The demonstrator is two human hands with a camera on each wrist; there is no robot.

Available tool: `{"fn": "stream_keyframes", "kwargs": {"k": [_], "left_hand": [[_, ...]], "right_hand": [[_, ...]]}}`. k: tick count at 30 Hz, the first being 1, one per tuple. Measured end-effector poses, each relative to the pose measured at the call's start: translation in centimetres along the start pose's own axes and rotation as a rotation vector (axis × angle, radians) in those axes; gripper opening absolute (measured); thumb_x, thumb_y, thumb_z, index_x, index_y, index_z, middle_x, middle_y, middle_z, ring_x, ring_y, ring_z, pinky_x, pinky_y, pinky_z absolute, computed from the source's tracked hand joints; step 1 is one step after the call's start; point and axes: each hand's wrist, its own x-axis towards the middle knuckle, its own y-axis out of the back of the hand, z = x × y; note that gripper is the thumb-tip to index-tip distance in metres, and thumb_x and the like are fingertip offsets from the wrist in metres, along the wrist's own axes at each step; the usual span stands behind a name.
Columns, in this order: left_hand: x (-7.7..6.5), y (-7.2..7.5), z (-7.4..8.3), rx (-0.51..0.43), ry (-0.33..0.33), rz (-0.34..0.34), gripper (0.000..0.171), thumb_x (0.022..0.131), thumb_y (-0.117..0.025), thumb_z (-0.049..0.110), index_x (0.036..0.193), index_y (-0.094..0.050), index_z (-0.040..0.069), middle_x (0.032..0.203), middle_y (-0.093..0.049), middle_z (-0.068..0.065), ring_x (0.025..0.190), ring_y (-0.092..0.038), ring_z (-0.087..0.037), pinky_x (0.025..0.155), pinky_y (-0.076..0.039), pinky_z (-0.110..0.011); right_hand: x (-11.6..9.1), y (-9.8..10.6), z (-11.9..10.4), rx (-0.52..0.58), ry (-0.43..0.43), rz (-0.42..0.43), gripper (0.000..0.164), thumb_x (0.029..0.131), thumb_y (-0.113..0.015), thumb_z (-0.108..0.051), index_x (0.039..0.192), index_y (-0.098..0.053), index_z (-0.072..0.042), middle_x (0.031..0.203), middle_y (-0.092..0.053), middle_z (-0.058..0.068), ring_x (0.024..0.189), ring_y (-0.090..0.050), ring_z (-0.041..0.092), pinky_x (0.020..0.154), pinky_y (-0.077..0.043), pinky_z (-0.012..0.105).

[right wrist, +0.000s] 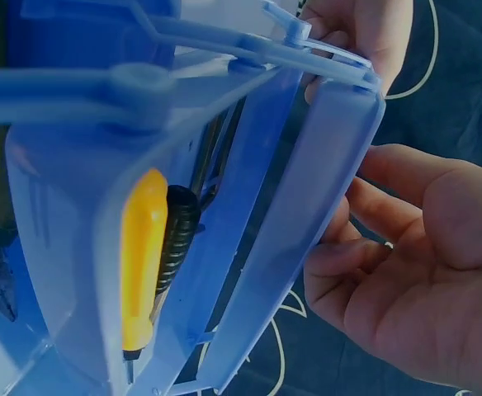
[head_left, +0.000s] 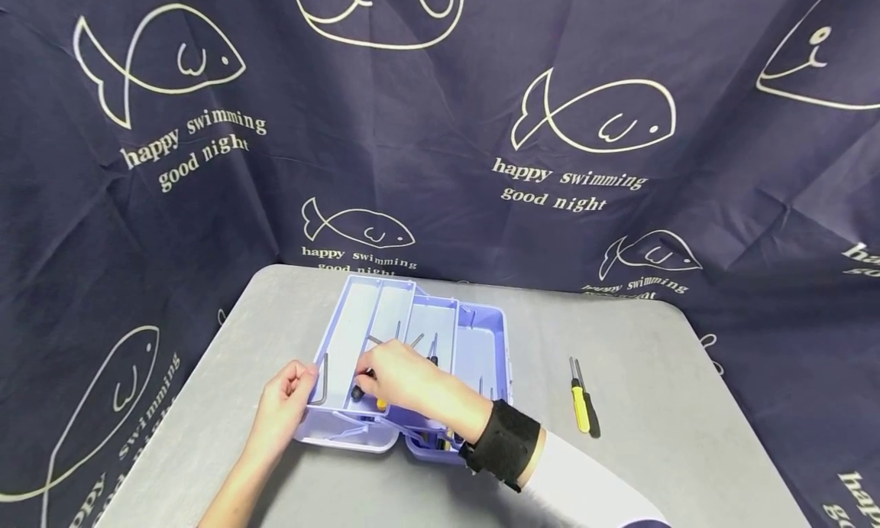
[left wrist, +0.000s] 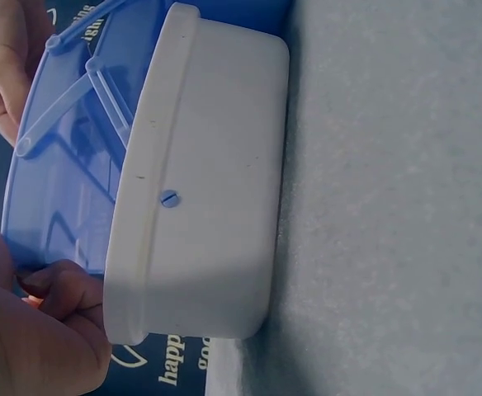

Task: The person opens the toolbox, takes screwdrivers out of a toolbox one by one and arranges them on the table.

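"Reaching into the toolbox's upper tray, is the right grip clamped on that black handle?"

"Can't tell; the fingers hide it. The left grip curls at the tray's edge, its hold unclear too."

"Any risk?"

"Leaning on that raised tray could tilt the open toolbox on the desk; a stray knuckle could knock the hex key loose."

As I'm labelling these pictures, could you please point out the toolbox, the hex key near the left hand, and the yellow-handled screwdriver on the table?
Toolbox (head_left: pixel 479 346): head view, bare compartment floor.
Hex key (head_left: pixel 326 378): head view, its long arm.
Yellow-handled screwdriver (head_left: pixel 580 409): head view, its handle.
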Motion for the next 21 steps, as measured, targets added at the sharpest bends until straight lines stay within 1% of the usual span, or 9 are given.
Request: {"fn": "stream_keyframes", "kwargs": {"k": [5,7,10,12,15,18,21], "left_hand": [[-0.1,0.0,0.0,-0.007,-0.007,-0.007,0.028,0.107,-0.055,0.009,0.082,-0.051,-0.002,0.054,-0.038,0.009,0.045,-0.036,-0.004,0.040,-0.033,-0.025],[-0.2,0.0,0.0,-0.010,-0.008,-0.010,0.028,0.107,-0.055,0.009,0.081,-0.051,-0.002,0.054,-0.038,0.009,0.045,-0.036,-0.004,0.040,-0.033,-0.025],[-0.2,-0.1,-0.1,-0.013,-0.007,-0.011,0.027,0.107,-0.055,0.008,0.081,-0.051,-0.001,0.054,-0.038,0.009,0.045,-0.036,-0.004,0.040,-0.033,-0.025],[-0.2,-0.1,-0.1,-0.005,-0.003,-0.008,0.028,0.107,-0.055,0.009,0.081,-0.051,-0.001,0.053,-0.038,0.009,0.045,-0.036,-0.004,0.040,-0.033,-0.025],[-0.2,-0.2,0.0,-0.003,0.000,-0.006,0.028,0.107,-0.055,0.009,0.081,-0.051,-0.001,0.053,-0.037,0.009,0.044,-0.035,-0.004,0.039,-0.032,-0.025],[-0.1,-0.2,0.2,-0.009,-0.002,-0.006,0.028,0.107,-0.055,0.009,0.081,-0.050,-0.002,0.053,-0.037,0.009,0.044,-0.035,-0.004,0.039,-0.032,-0.025],[-0.1,-0.2,0.3,-0.014,-0.001,-0.002,0.028,0.107,-0.055,0.008,0.081,-0.050,-0.002,0.053,-0.037,0.009,0.045,-0.035,-0.004,0.039,-0.032,-0.024]], "right_hand": [[-0.1,-0.2,0.4,0.052,-0.018,0.014,0.013,0.101,-0.068,-0.014,0.093,-0.078,-0.012,0.080,-0.068,-0.008,0.064,-0.052,0.000,0.064,-0.042,0.012],[-0.2,-0.4,0.8,0.091,-0.032,0.032,0.013,0.102,-0.067,-0.014,0.096,-0.078,-0.011,0.084,-0.070,-0.007,0.067,-0.053,0.000,0.067,-0.044,0.012],[-0.2,-0.7,1.4,0.159,-0.045,0.066,0.014,0.103,-0.065,-0.017,0.097,-0.076,-0.011,0.083,-0.068,-0.006,0.068,-0.053,0.002,0.069,-0.044,0.014],[-0.3,-0.8,1.8,0.214,-0.045,0.091,0.014,0.104,-0.064,-0.018,0.097,-0.075,-0.012,0.079,-0.065,-0.007,0.067,-0.052,0.003,0.068,-0.044,0.016],[-0.4,-0.8,2.4,0.305,-0.054,0.118,0.013,0.103,-0.065,-0.021,0.097,-0.073,-0.013,0.073,-0.059,-0.008,0.063,-0.050,0.004,0.061,-0.040,0.018],[-0.5,-0.6,2.7,0.389,-0.079,0.135,0.008,0.101,-0.068,-0.021,0.098,-0.072,-0.015,0.073,-0.059,-0.008,0.063,-0.049,0.003,0.059,-0.039,0.019],[-0.7,-0.2,2.8,0.441,-0.097,0.137,0.004,0.099,-0.071,-0.017,0.096,-0.071,-0.015,0.074,-0.061,-0.007,0.065,-0.050,0.003,0.059,-0.040,0.019]]}}
